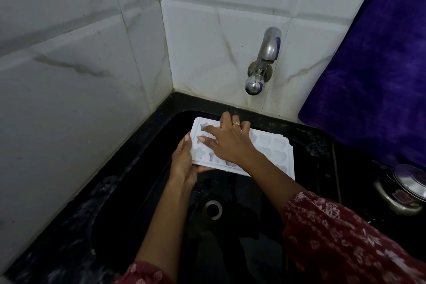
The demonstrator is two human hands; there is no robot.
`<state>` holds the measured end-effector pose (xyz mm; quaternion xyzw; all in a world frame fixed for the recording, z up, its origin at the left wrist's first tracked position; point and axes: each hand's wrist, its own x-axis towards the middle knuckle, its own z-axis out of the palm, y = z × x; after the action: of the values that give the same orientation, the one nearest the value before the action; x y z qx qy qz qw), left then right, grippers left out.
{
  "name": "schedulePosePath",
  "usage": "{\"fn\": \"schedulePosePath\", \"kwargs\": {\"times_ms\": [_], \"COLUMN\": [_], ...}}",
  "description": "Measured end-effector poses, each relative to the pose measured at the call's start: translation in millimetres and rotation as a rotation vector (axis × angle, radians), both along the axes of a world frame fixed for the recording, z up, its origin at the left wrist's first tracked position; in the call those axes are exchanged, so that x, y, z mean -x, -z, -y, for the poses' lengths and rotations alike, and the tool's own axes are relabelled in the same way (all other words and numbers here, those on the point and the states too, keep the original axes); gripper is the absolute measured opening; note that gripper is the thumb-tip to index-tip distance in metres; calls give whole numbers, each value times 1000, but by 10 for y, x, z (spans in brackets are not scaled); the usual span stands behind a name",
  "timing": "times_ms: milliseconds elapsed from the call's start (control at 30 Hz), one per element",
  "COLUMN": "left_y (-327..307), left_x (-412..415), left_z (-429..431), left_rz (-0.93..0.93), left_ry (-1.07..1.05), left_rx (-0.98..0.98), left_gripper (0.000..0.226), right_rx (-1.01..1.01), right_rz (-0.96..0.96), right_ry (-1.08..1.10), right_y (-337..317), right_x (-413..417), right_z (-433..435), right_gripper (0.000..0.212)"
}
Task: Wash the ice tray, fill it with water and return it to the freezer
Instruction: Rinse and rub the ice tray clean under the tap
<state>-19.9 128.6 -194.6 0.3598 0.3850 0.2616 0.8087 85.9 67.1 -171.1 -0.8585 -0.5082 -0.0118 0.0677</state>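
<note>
A white ice tray with star and heart shaped cups is held level over the black sink, below the wall tap. My left hand grips the tray's left end, thumb on the rim and fingers underneath. My right hand lies on top of the tray with fingers spread and straight, pressing into the cups near its left end. No water is seen running from the tap.
The sink drain sits below the tray. A purple towel hangs at the right. A steel lidded pot stands on the dark counter at the right. White tiled walls meet in the corner behind the sink.
</note>
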Motion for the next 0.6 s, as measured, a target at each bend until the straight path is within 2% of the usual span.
{"fn": "schedulePosePath", "kwargs": {"times_ms": [200, 433, 600], "left_y": [30, 28, 44], "left_x": [-5, 30, 58], "left_z": [13, -4, -84], "left_rz": [5, -5, -8], "left_ry": [-10, 3, 23], "left_rx": [6, -1, -6], "left_gripper": [41, 39, 33], "right_rx": [-32, -24, -150], "right_rz": [88, -10, 49], "right_ry": [28, 12, 100], "right_y": [16, -21, -47], "right_x": [28, 86, 87], "right_z": [-7, 14, 253], "right_gripper": [45, 47, 43]}}
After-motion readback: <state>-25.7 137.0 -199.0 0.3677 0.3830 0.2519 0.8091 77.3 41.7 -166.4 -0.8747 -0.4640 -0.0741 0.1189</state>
